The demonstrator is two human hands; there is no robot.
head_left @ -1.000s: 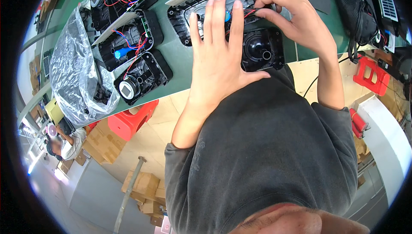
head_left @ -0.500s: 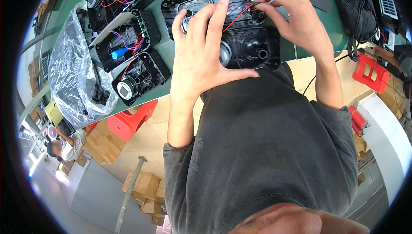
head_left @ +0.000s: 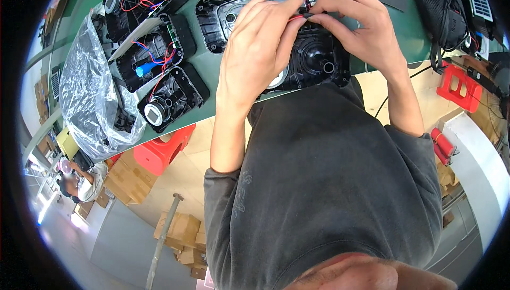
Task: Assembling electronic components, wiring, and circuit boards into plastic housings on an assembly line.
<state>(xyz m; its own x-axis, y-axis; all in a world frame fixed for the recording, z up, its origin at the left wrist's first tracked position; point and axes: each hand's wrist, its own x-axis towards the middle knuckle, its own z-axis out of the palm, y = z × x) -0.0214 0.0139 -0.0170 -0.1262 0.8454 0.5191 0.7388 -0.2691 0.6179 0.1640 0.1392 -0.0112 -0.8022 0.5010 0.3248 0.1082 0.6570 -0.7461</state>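
My left hand (head_left: pixel 252 56) is closed in a pinch on red wires (head_left: pixel 295 17). Its fingertips almost meet those of my right hand (head_left: pixel 364 24), which pinches the same wires by a small black piece at their end; whether that is a connector or a sleeve I cannot tell. Both hands are over an opened black plastic housing (head_left: pixel 214 40), whose far half has a ribbed inside with red and blue wires along its edge. The near half (head_left: pixel 340 56) has a round black ring and a speaker partly hidden by my left hand.
On the green table (head_left: pixel 201 72) at left stand several similar black housings (head_left: pixel 183 85) with blue cylinders (head_left: pixel 146 69) and wires, beside a clear plastic bag (head_left: pixel 85 88). A black mesh bag (head_left: pixel 438 13) lies at right. Red stools (head_left: pixel 159 152) stand below the table edge.
My left hand has gone from spread fingers to a pinch and moved right to the wires. My right hand has shifted slightly left and nearer to me, with the wire ends.
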